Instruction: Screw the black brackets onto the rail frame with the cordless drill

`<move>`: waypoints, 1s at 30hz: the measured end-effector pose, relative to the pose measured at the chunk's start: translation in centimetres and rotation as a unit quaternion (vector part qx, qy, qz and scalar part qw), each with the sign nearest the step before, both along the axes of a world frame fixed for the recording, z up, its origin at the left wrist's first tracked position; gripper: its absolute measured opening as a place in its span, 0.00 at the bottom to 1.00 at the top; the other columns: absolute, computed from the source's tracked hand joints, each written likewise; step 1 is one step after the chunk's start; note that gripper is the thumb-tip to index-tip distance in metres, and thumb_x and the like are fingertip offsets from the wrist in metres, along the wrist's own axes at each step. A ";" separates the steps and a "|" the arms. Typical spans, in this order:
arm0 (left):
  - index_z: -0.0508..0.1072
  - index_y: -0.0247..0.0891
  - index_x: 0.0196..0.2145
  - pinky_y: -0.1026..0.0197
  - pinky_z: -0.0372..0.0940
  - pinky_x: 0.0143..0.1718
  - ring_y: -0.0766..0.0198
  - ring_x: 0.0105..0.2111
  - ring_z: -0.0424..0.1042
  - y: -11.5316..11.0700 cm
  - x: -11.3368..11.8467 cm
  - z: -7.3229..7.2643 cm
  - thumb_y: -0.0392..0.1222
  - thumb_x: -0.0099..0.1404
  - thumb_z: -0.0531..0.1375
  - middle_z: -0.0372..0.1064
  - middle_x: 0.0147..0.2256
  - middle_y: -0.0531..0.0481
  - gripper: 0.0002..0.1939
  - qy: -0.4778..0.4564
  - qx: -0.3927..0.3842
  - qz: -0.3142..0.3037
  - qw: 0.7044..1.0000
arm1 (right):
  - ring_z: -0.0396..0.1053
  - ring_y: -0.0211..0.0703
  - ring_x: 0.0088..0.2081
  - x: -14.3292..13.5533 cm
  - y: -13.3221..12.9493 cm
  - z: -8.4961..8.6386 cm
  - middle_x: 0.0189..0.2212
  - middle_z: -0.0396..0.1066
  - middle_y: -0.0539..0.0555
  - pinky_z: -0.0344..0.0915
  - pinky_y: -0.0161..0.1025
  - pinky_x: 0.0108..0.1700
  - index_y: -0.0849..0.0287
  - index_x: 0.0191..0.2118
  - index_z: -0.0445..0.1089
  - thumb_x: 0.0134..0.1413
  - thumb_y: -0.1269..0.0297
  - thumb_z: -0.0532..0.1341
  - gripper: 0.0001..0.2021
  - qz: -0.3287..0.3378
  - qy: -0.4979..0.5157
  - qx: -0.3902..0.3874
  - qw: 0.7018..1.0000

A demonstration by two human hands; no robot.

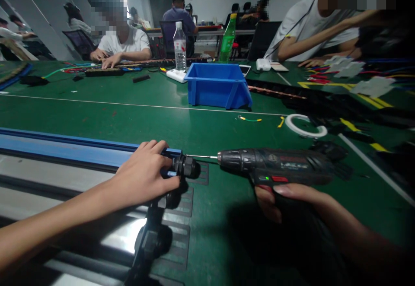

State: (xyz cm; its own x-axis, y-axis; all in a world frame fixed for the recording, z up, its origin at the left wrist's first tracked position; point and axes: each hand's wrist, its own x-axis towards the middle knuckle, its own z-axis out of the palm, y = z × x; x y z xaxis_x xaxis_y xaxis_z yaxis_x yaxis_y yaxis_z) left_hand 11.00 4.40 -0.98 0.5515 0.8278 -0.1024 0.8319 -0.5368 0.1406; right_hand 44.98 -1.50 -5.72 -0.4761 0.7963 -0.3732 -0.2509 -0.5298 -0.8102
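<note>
My right hand is wrapped round the grip of a black power screwdriver, with a finger at its red trigger and a green light showing. Its long thin bit points left, the tip at the end of a blue rail. On that rail end rests my left hand, its fingers bent over the edge and the thumb beside a black cable gland. More black glands line the end of the long silver and blue housing. Whether the tip sits in a screw is too small to tell.
Beyond stands a blue bin, with a clear bottle and a green bottle behind. A white ring, wires and black cable bundles lie at the right. Several people sit around the green table.
</note>
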 end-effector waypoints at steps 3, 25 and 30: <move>0.80 0.40 0.32 0.45 0.62 0.46 0.47 0.43 0.64 0.1 -0.1 -0.2 0.59 0.67 0.58 0.63 0.39 0.43 0.21 0.002 0.008 0.000 1.000 | 0.64 0.41 0.27 0.0 0.0 -0.1 0.25 0.64 0.52 0.63 0.38 0.33 0.61 0.31 0.70 0.56 0.52 0.64 0.15 0.008 0.003 0.001 1.000; 0.82 0.42 0.33 0.45 0.62 0.47 0.48 0.44 0.66 0.2 -0.2 -0.6 0.60 0.65 0.59 0.65 0.40 0.44 0.20 0.000 0.023 0.008 1.000 | 0.62 0.41 0.30 0.5 -0.2 -0.4 0.26 0.64 0.53 0.58 0.38 0.34 0.61 0.33 0.68 0.61 0.54 0.59 0.14 0.035 -0.025 0.012 0.999; 0.82 0.43 0.33 0.45 0.62 0.48 0.49 0.44 0.66 0.1 -0.2 -0.7 0.60 0.64 0.60 0.66 0.43 0.44 0.19 -0.005 0.025 0.009 1.000 | 0.63 0.42 0.31 0.7 -0.2 -0.6 0.27 0.64 0.53 0.60 0.38 0.36 0.61 0.34 0.69 0.61 0.54 0.60 0.13 0.032 -0.014 -0.006 0.999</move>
